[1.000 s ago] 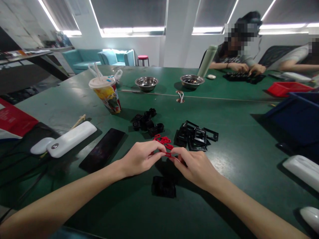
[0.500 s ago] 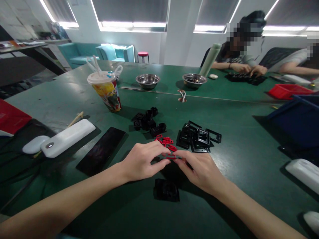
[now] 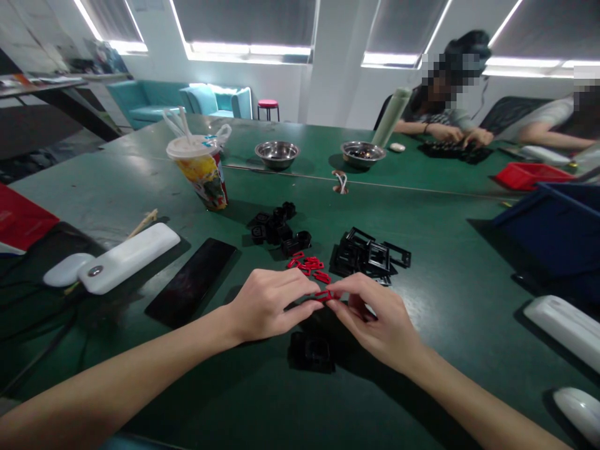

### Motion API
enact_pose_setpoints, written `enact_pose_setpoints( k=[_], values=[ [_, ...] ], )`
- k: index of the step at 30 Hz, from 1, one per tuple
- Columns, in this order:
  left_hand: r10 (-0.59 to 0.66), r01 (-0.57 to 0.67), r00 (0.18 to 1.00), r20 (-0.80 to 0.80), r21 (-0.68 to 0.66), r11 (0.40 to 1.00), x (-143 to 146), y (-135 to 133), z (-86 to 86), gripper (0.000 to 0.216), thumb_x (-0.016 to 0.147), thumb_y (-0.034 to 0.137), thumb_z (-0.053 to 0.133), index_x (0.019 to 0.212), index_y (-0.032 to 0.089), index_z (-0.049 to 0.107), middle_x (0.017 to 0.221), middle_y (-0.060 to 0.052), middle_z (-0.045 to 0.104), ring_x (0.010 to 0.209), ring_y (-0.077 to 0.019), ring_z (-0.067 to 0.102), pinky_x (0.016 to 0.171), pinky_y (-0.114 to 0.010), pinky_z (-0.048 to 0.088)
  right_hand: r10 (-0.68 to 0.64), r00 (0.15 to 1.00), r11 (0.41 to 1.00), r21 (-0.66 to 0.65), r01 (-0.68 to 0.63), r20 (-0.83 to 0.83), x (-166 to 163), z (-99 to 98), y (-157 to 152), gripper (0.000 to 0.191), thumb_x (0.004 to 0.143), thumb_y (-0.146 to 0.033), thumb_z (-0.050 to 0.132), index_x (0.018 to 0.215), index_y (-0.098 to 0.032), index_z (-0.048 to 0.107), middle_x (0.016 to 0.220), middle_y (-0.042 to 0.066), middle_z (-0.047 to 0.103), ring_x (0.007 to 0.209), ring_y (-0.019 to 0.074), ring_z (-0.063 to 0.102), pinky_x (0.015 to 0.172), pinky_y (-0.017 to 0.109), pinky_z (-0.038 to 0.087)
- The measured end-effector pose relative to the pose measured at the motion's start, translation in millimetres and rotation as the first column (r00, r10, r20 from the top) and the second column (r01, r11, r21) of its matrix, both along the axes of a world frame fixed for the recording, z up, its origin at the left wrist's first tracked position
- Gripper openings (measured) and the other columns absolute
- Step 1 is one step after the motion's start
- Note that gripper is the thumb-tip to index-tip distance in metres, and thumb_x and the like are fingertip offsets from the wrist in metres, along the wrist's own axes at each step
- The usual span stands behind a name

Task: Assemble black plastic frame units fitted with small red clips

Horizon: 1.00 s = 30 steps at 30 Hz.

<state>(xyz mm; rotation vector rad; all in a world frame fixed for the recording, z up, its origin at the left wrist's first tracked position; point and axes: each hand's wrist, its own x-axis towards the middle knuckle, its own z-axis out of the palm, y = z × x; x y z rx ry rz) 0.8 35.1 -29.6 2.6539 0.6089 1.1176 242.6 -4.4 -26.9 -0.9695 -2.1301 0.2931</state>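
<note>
My left hand [image 3: 267, 303] and my right hand [image 3: 377, 319] meet fingertip to fingertip over the green table [image 3: 435, 300]. Both pinch one small red plastic frame [image 3: 324, 294] between them. Just beyond lies a little heap of red frames [image 3: 308, 265]. A pile of black square frames [image 3: 370, 256] sits to the right of it, and a cluster of black chunky parts [image 3: 279, 229] to the left. A black block [image 3: 310, 352] lies on the table under my hands.
A dark phone [image 3: 192, 281], a white power bank [image 3: 126, 256] and a lidded paper cup [image 3: 199, 172] stand at the left. Two steel bowls [image 3: 276, 153] sit at the back. Blue bin [image 3: 557, 231] and red tray [image 3: 529, 175] at right. Two people work across the table.
My hands stay joined on the red frame. The right hand's fingers have lifted slightly and the view has shifted a little.
</note>
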Motion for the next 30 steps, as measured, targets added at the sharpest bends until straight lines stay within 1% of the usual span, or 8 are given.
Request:
enact_pose_setpoints(
  k=[4, 8, 10, 12, 16, 23, 25, 30],
  values=[
    [-0.025, 0.025, 1.000, 0.018, 0.045, 0.999, -0.7, -2.9, 2.2, 0.014, 0.106, 0.027, 0.068, 0.109, 0.014, 0.071, 0.098, -0.005, 0.080, 0.083, -0.0163, 0.077, 0.073, -0.026, 0.057, -0.079, 0.968, 0.960, -0.281, 0.008, -0.239, -6.5, 3.0, -14.1, 0.006, 0.101, -0.026, 0.072, 0.106, -0.023, 0.073, 0.081, -0.002, 0.068, 0.058, 0.0089, 0.054, 0.050, 0.021, 0.042],
    [-0.053, 0.052, 0.999, 0.010, 0.087, 0.995, -2.0, -5.5, 3.8, 0.015, 0.108, 0.028, 0.064, 0.106, 0.014, 0.071, 0.095, -0.005, 0.080, 0.080, -0.0156, 0.077, 0.071, -0.026, 0.057, -0.138, 0.891, 0.811, -0.565, -0.148, -0.433, -9.6, 2.8, -21.3, 0.012, 0.100, -0.034, 0.075, 0.107, -0.025, 0.074, 0.077, -0.004, 0.068, 0.050, 0.0069, 0.053, 0.041, 0.018, 0.041],
    [-0.070, 0.068, 0.997, 0.011, 0.108, 0.992, -2.5, -6.2, 4.4, 0.015, 0.108, 0.028, 0.064, 0.106, 0.014, 0.071, 0.095, -0.005, 0.080, 0.080, -0.0158, 0.077, 0.071, -0.026, 0.057, -0.153, 0.865, 0.738, -0.638, -0.222, -0.477, -9.0, 3.1, -21.1, 0.016, 0.098, -0.036, 0.077, 0.108, -0.025, 0.073, 0.070, -0.006, 0.062, 0.047, 0.0072, 0.053, 0.037, 0.017, 0.038],
    [-0.082, 0.081, 0.997, 0.004, 0.130, 0.988, -2.8, -6.7, 4.8, 0.015, 0.108, 0.028, 0.065, 0.106, 0.014, 0.070, 0.095, -0.005, 0.081, 0.079, -0.0158, 0.077, 0.070, -0.026, 0.057, -0.153, 0.853, 0.706, -0.659, -0.260, -0.500, -7.6, 3.8, -19.9, 0.018, 0.096, -0.037, 0.080, 0.108, -0.025, 0.073, 0.071, -0.006, 0.063, 0.049, 0.0075, 0.055, 0.037, 0.017, 0.039],
    [-0.098, 0.102, 0.995, -0.029, 0.169, 0.980, -3.3, -7.8, 5.9, 0.015, 0.108, 0.026, 0.063, 0.106, 0.014, 0.070, 0.093, -0.005, 0.081, 0.077, -0.0146, 0.077, 0.067, -0.026, 0.056, -0.085, 0.866, 0.729, -0.623, -0.283, -0.493, -5.2, 4.2, -19.3, 0.014, 0.096, -0.035, 0.080, 0.101, -0.024, 0.074, 0.091, -0.001, 0.069, 0.058, 0.0069, 0.059, 0.046, 0.019, 0.045],
    [-0.104, 0.109, 0.994, -0.031, 0.291, 0.951, -3.5, -12.2, 8.8, 0.015, 0.106, 0.027, 0.067, 0.106, 0.012, 0.070, 0.089, -0.004, 0.081, 0.065, -0.0139, 0.073, 0.057, -0.029, 0.050, -0.012, 0.860, 0.777, -0.546, -0.313, -0.511, -6.5, 3.2, -24.4, 0.008, 0.097, -0.031, 0.078, 0.100, -0.026, 0.073, 0.097, 0.001, 0.069, 0.071, 0.0109, 0.061, 0.057, 0.022, 0.047],
    [-0.104, 0.104, 0.994, -0.015, 0.268, 0.958, -4.2, -13.2, 9.2, 0.021, 0.106, 0.032, 0.067, 0.108, 0.011, 0.070, 0.090, -0.005, 0.080, 0.069, -0.0150, 0.074, 0.059, -0.029, 0.052, -0.036, 0.836, 0.780, -0.539, -0.319, -0.547, -7.3, 3.9, -26.7, 0.007, 0.098, -0.030, 0.077, 0.099, -0.026, 0.072, 0.098, 0.001, 0.069, 0.069, 0.0095, 0.060, 0.055, 0.021, 0.046],
    [-0.155, 0.153, 0.988, -0.012, 0.218, 0.964, -7.7, -14.6, 8.6, 0.045, 0.110, 0.053, 0.049, 0.103, 0.012, 0.067, 0.084, -0.007, 0.076, 0.066, -0.0175, 0.071, 0.056, -0.030, 0.051, -0.066, 0.804, 0.809, -0.504, -0.304, -0.591, -9.6, 6.5, -29.9, 0.007, 0.096, -0.023, 0.076, 0.097, -0.025, 0.069, 0.095, 0.001, 0.071, 0.066, 0.0093, 0.060, 0.052, 0.020, 0.046]
  ],
)
